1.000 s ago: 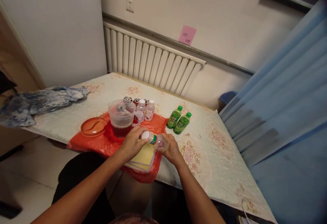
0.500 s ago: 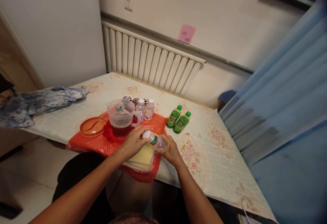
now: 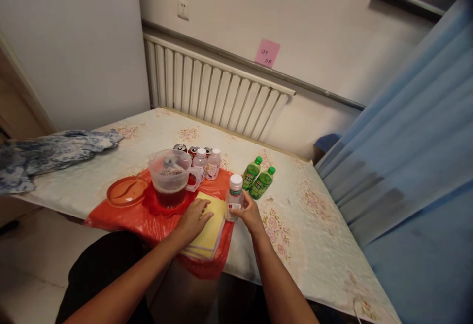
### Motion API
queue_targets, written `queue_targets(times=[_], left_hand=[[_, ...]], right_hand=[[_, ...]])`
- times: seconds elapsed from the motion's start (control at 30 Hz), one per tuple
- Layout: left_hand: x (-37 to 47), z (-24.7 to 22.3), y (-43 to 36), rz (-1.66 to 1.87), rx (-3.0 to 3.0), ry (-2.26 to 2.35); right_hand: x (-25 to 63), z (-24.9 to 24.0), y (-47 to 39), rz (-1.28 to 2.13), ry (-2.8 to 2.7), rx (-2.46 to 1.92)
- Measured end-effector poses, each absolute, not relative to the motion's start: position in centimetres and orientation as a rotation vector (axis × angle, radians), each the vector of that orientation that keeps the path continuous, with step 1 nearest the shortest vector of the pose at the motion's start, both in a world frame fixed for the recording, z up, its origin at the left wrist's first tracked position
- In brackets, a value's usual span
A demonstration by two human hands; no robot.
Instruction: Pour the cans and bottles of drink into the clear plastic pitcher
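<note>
My right hand (image 3: 248,214) grips a small clear bottle (image 3: 234,197) with a white cap, held upright at the right edge of the red plastic sheet (image 3: 121,218). My left hand (image 3: 194,219) rests flat, fingers apart, on a stack of yellow cloths (image 3: 211,225). Just beyond it stands a clear plastic jug (image 3: 170,182) holding dark red liquid. An orange lid (image 3: 127,191) lies to the jug's left. Two small white-capped bottles (image 3: 207,163) and several drink cans (image 3: 186,149) stand behind the jug.
Two green bottles (image 3: 257,179) stand on the floral tablecloth (image 3: 310,225) right of the red sheet. A blue patterned cloth (image 3: 48,152) lies at the table's far left. A white radiator (image 3: 214,90) lines the wall behind; a blue curtain (image 3: 414,166) hangs at right.
The bottle was held sideways in both hands, left fingers on its cap. Now it stands upright in my right hand alone, and my left hand has dropped onto the yellow cloths.
</note>
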State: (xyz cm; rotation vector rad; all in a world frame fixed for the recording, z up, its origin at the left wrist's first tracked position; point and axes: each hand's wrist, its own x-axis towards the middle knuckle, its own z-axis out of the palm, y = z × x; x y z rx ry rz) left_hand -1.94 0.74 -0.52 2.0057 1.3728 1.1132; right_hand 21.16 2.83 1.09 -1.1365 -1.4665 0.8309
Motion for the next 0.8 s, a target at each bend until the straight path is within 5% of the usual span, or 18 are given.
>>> queue_targets(times=[0.27, 0.8], left_hand=[[-2.5, -8.2, 0.7, 0.942, 2.397, 1.532], [-2.5, -9.8, 0.0, 1.069, 2.520, 1.623]], right_hand=[[18.9, 1.3, 11.2, 0.976, -1.175, -1.057], [16.6, -2.7, 25.8, 0.955, -1.219, -1.101]])
